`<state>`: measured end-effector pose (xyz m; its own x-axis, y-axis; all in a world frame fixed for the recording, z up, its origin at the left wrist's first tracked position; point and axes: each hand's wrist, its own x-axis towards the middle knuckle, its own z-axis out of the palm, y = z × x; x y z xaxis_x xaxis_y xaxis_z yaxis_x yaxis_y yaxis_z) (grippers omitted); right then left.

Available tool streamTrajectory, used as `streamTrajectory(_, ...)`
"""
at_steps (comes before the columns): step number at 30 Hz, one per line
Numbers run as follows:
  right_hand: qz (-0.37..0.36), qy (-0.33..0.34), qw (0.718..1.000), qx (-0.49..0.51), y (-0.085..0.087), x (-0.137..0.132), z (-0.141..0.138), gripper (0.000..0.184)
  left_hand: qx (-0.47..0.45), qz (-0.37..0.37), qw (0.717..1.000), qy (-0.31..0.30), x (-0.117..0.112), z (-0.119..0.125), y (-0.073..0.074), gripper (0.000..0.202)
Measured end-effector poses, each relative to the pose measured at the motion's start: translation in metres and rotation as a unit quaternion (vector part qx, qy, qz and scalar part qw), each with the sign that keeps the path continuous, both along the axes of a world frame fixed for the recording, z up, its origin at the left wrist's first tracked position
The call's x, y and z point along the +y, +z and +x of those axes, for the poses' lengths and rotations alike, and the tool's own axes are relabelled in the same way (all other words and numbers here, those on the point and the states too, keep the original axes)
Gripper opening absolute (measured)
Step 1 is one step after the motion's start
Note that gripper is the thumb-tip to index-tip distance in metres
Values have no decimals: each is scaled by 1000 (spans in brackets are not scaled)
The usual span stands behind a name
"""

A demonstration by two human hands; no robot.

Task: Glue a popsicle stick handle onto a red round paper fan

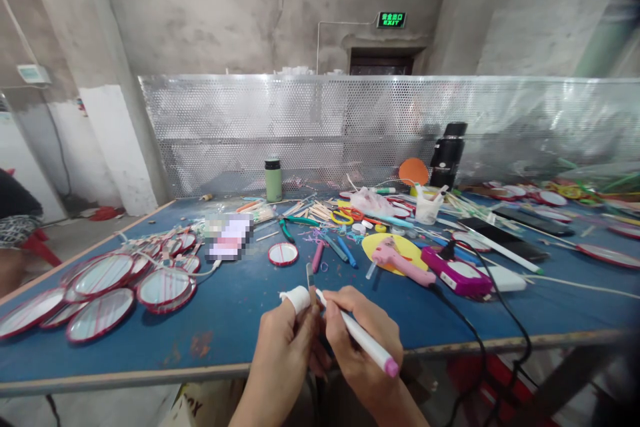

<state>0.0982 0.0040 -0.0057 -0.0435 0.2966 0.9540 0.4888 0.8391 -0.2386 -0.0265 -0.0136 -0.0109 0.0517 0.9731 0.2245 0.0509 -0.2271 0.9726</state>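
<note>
At the near edge of the table, my left hand [286, 340] pinches a thin flat stick [310, 278] that points up and away from me. White tape wraps the left thumb. My right hand [367, 340] is closed round a white marker with a pink end [363, 337], held like a pen. The marker's tip is at the stick, close to the left fingertips; whether it touches cannot be made out. Just beyond the hands lie a small round red-rimmed disc [283, 253], a dark pink marker [318, 256] and blue markers [347, 251].
Red-rimmed discs [100, 315] are piled at left beside a phone [230, 237] on a cable. To the right lie a pink glue gun [403, 263] and a purple power box [456, 271] with black cords. A green bottle [273, 181] and a black flask [449, 157] stand behind.
</note>
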Motion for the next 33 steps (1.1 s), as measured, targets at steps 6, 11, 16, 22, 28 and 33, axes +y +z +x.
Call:
streamTrajectory(6,2,14,1000,1,0,-1,-1,13,1,3,1000,-5,1,-1,-2,40)
streamTrajectory(11,0,7,1000,0,-2,0,-1,13,3,2,1000,-5,2,-1,-3,39)
streamTrajectory(16,-1,3,1000,5,-2,1,-1,13,9,5,1000,-2,0,-1,-3,39)
streamTrajectory(22,12,6,1000,-6,-2,-2,0,14,-4,-2,1000,0,0,-1,-4,35)
streamTrajectory(28,5,19,1000,-12,-3,-2,1,15,-16,7,1000,0,0,1,-4,36)
streamTrajectory(33,6,32,999,-8,-4,-1,0,15,-30,0,1000,-4,0,2,-3,35)
